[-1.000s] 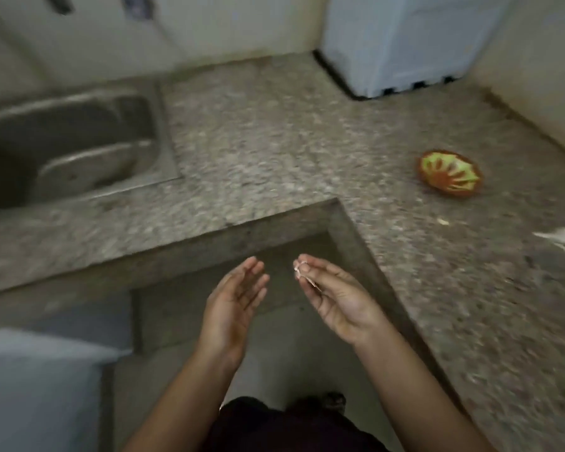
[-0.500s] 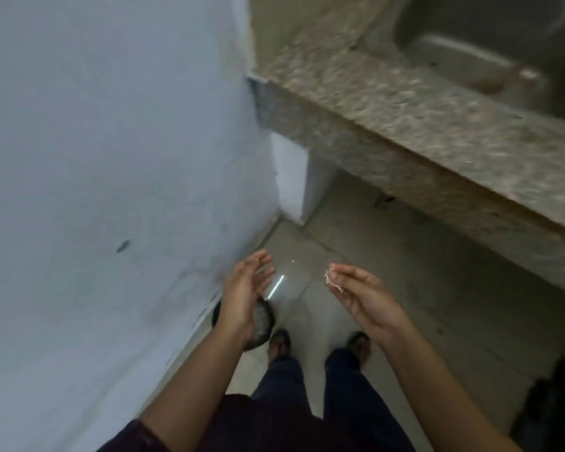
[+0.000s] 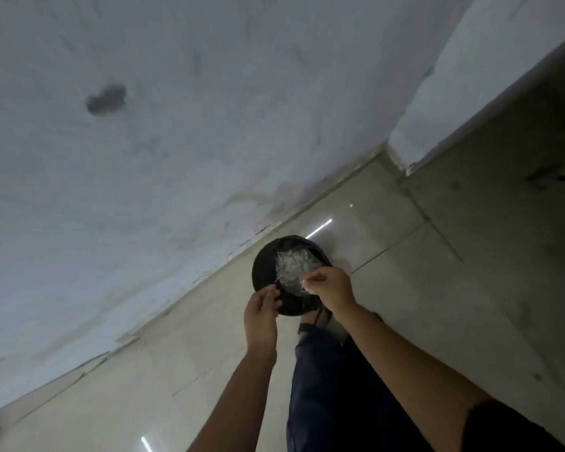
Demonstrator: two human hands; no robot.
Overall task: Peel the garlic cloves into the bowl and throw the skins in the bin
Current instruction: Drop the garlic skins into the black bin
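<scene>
Garlic skins fill the black bin, which stands on the glossy tiled floor at the foot of the stained wall. Your right hand pinches a skin above it. Your left hand is at the near rim, but its grip I cannot tell.

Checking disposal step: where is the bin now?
Head view, centre: the black bin stands on the tiled floor beside the wall, beneath the left hand and right hand.

The scene is dimly lit. Thin white glare streaks are reflected on the glossy floor; the left wall is softly blurred.
</scene>
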